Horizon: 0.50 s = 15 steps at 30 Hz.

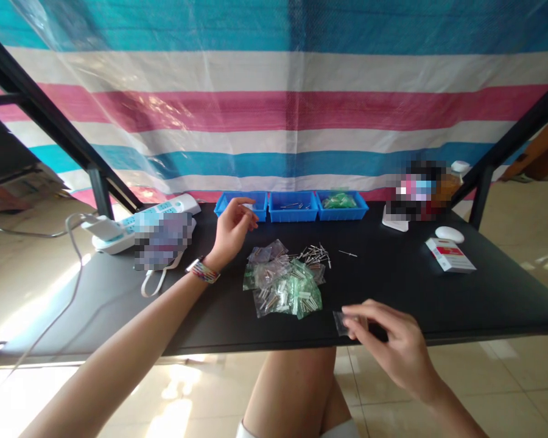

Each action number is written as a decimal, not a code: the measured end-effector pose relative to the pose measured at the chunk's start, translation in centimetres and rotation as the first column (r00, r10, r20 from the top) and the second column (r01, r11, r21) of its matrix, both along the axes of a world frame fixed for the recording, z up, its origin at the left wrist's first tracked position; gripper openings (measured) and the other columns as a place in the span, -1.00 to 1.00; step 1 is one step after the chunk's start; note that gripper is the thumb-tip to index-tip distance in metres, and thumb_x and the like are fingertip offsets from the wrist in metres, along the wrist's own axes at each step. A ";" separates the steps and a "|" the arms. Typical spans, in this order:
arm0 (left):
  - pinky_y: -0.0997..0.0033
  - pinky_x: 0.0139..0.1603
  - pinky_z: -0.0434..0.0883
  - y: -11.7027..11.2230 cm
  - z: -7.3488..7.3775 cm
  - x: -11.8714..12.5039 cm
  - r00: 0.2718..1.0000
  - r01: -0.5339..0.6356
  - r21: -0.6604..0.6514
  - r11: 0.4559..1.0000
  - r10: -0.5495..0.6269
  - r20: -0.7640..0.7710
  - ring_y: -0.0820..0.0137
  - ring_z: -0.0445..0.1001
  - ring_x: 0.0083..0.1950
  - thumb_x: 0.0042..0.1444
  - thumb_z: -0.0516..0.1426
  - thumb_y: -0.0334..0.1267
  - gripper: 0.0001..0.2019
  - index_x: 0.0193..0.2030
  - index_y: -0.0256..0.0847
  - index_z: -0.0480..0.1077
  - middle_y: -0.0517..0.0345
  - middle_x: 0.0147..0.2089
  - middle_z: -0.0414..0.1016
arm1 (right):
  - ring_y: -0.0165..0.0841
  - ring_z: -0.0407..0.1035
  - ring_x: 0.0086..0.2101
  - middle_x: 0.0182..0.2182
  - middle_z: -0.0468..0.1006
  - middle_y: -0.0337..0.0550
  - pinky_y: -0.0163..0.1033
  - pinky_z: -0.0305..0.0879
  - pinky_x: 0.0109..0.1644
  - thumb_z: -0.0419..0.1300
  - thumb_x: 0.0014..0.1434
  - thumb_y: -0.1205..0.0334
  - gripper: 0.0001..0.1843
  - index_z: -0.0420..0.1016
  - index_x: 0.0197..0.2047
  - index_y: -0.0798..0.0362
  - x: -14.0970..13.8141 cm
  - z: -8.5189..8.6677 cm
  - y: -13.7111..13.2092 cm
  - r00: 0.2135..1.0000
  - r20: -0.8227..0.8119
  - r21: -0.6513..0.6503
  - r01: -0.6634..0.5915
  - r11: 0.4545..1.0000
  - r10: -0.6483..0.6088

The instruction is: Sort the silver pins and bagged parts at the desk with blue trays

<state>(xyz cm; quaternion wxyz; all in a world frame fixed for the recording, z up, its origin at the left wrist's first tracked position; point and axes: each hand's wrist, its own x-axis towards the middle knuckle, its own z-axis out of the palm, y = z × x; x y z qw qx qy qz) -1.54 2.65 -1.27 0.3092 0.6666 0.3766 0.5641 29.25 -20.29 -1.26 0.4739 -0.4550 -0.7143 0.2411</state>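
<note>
Here: one small clear plastic bag [340,324], pinched at its edge by the right hand's [398,344] thumb and fingers, probably to leave the other end free. Left hand [231,230]: fingers loosely bent, at the leftmost blue plastic tray [262,214]; any grip, I cannot tell. Between: thin silver metal pins [317,253], filled clear-and-green plastic bags [285,286], seemingly heaped within reach.

Left hand [232,231] outstretched, loosely curled, right hand [395,340] pinching.

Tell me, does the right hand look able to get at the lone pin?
Probably yes: nothing seems to stand between the right hand and the lone pin on the black table, though the small bag that hand holds might get in the way.
</note>
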 end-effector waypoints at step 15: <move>0.07 0.19 0.51 -3.9 1.4 2.3 0.910 0.203 0.387 0.900 -0.028 -0.413 0.17 0.61 0.08 0.35 0.30 -0.17 -0.76 0.11 -0.08 0.60 -0.02 0.06 0.66 | -0.41 0.42 -0.60 -0.55 0.48 -0.38 -0.36 0.23 -0.60 0.50 0.07 0.05 -0.51 0.54 0.02 0.01 -7.8 3.0 18.4 0.867 -0.461 -0.314 -0.358 0.879 0.189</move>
